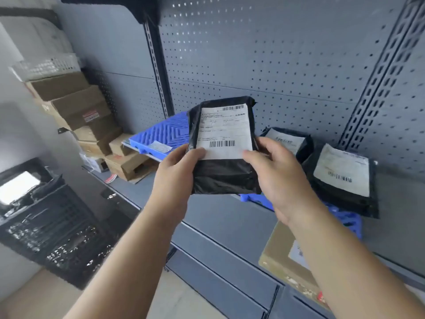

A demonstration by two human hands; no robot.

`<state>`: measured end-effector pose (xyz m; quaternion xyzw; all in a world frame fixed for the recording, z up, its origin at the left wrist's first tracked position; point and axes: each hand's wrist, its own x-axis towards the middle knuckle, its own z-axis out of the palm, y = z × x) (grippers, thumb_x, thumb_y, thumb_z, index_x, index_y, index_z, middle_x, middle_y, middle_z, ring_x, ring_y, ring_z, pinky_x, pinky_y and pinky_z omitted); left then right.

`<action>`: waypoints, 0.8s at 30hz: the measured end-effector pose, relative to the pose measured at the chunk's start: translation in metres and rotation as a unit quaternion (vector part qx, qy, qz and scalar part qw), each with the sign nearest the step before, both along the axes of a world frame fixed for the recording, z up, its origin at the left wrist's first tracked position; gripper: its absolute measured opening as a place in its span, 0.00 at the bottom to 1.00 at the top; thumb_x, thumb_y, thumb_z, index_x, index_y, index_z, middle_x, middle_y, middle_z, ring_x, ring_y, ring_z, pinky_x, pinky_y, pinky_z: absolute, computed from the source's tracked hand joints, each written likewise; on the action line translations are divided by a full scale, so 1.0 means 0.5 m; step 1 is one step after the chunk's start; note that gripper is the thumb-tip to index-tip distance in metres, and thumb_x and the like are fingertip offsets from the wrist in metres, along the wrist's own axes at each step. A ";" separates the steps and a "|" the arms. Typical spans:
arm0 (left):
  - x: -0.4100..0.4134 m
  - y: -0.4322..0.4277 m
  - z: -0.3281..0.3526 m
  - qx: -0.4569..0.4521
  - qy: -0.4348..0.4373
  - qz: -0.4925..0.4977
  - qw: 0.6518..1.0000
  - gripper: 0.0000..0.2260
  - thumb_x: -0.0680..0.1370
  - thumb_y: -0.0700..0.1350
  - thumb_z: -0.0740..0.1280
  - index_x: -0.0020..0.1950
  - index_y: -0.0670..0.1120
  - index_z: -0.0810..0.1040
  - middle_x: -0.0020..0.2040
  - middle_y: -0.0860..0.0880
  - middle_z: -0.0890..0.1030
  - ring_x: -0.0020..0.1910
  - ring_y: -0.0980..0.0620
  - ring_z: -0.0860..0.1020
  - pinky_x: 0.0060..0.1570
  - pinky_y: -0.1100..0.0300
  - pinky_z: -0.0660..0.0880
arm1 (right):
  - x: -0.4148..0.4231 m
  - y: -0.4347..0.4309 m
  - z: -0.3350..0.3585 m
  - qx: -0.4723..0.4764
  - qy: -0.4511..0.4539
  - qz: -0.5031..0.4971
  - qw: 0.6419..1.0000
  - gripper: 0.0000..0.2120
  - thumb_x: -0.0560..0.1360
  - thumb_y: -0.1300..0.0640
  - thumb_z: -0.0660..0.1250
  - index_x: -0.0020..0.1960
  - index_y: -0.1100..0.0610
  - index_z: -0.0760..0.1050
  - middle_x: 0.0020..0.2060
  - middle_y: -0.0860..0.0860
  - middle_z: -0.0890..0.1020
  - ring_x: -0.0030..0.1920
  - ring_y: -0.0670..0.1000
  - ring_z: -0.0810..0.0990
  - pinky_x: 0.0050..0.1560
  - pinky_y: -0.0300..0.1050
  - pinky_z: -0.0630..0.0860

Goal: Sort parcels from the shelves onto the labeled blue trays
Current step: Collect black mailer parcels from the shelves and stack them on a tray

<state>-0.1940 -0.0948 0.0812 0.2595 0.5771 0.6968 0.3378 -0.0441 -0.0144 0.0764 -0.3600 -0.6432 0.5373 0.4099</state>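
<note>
A black plastic mailer parcel with a white barcode label (224, 146) is held upright in the air at the centre of the view, in front of the grey metal shelf (218, 217), label towards the camera. The left grip (177, 171) clasps its lower left edge at about eight o'clock, thumb pressed on the label's lower left corner. The right grip (280, 176) clasps the lower right edge at about four o'clock, thumb on the label's lower right corner and fingers curled round the side. At nine o'clock of the held parcel a blue ribbed plastic tray (161, 132) lies on the shelf with a small pale label (159, 146) near its front edge. At three o'clock a second black mailer parcel (287, 140) shows just behind the right thumb, and a third black mailer parcel (342, 173) lies at four o'clock on another blue plastic tray (345, 218), overhanging its front. Whether the second parcel also rests on that tray cannot be told. A stack of brown cardboard boxes (80, 111) stands at ten o'clock, a black plastic lattice crate (50, 226) sits at seven o'clock, and a flat brown cardboard box (278, 252) lies at five o'clock on a lower shelf. A grey perforated back panel (276, 54) fills twelve o'clock.
</note>
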 end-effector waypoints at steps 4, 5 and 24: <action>0.009 0.097 0.005 -0.005 0.018 -0.069 0.997 0.06 0.78 0.43 0.70 0.52 0.47 0.86 0.50 0.47 0.88 0.49 0.47 0.86 0.59 0.47 0.81 | 0.038 0.045 0.012 0.017 -0.003 -0.073 0.997 0.13 0.74 0.51 0.67 0.57 0.46 0.81 0.50 0.43 0.87 0.54 0.53 0.85 0.62 0.60 0.79; 0.010 0.119 0.006 -0.004 0.023 -0.087 0.996 0.05 0.78 0.44 0.70 0.51 0.48 0.86 0.49 0.47 0.88 0.49 0.46 0.86 0.58 0.47 0.81 | 0.044 0.055 0.013 0.017 -0.002 -0.092 0.996 0.12 0.74 0.52 0.67 0.57 0.46 0.81 0.50 0.42 0.87 0.53 0.50 0.85 0.62 0.59 0.79; -0.047 0.323 0.020 -0.046 0.123 -0.295 0.946 0.05 0.80 0.47 0.69 0.48 0.52 0.85 0.42 0.55 0.88 0.39 0.57 0.85 0.34 0.66 0.78 | 0.002 0.122 0.018 -0.045 -0.047 -0.281 0.957 0.09 0.76 0.53 0.67 0.55 0.46 0.81 0.49 0.38 0.86 0.52 0.44 0.84 0.59 0.55 0.81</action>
